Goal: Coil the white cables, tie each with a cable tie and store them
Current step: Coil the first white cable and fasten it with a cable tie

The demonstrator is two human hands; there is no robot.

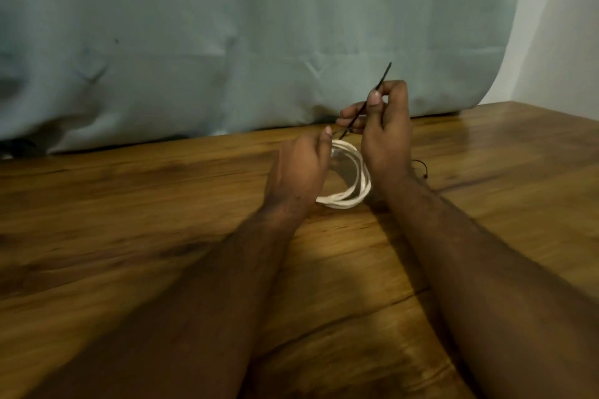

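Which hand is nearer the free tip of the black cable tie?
Right. The right hand pinches the black cable tie just below its free tip. The left hand sits lower, gripping the white cable coil near the tie's lower end.

We can find no words, numbers, labels or signs to read anywhere here. Nothing is printed on any of the things we see.
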